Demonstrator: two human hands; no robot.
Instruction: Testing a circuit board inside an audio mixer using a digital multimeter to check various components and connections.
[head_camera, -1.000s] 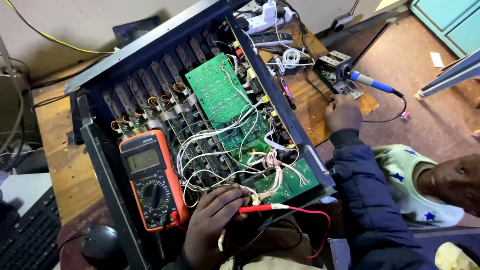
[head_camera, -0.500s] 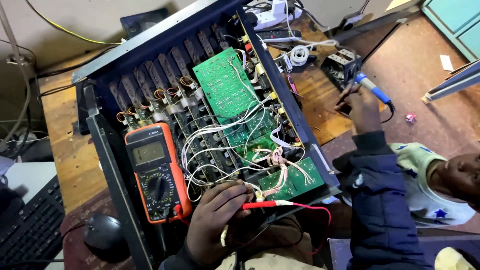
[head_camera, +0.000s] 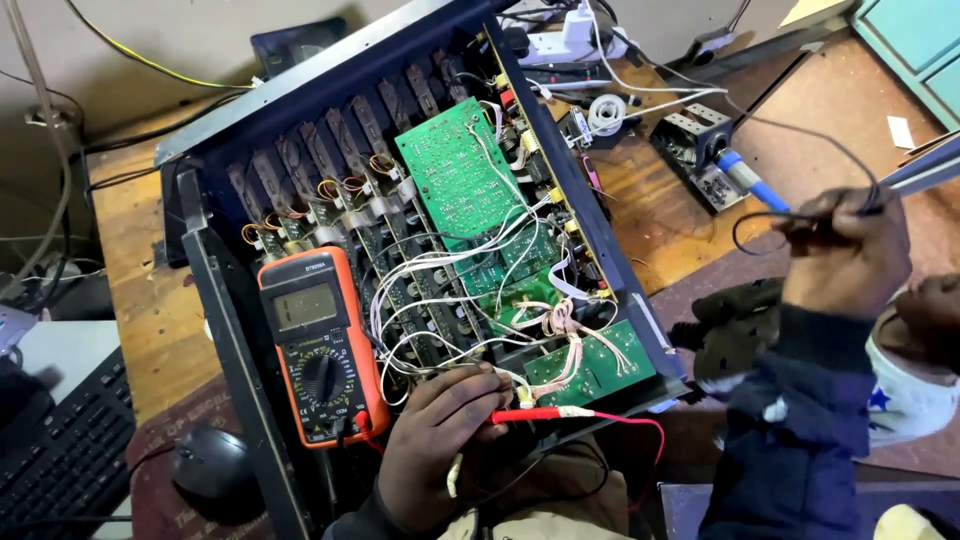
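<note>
Our left hand (head_camera: 440, 450) sits low and near the body, knuckles up, its fingers curled inward and the thumb pressed against them in a closed pinch. Our right hand (head_camera: 845, 250) is raised well apart to the right on a dark-sleeved arm bent at the elbow, the fingers bunched in a tight grip.

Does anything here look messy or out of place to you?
Yes. The opened black chassis lies askew on the wooden bench, white wires looping loosely over its green boards. An orange multimeter rests inside it. The left hand holds a red probe; the right hand lifts a blue-handled soldering iron.
</note>
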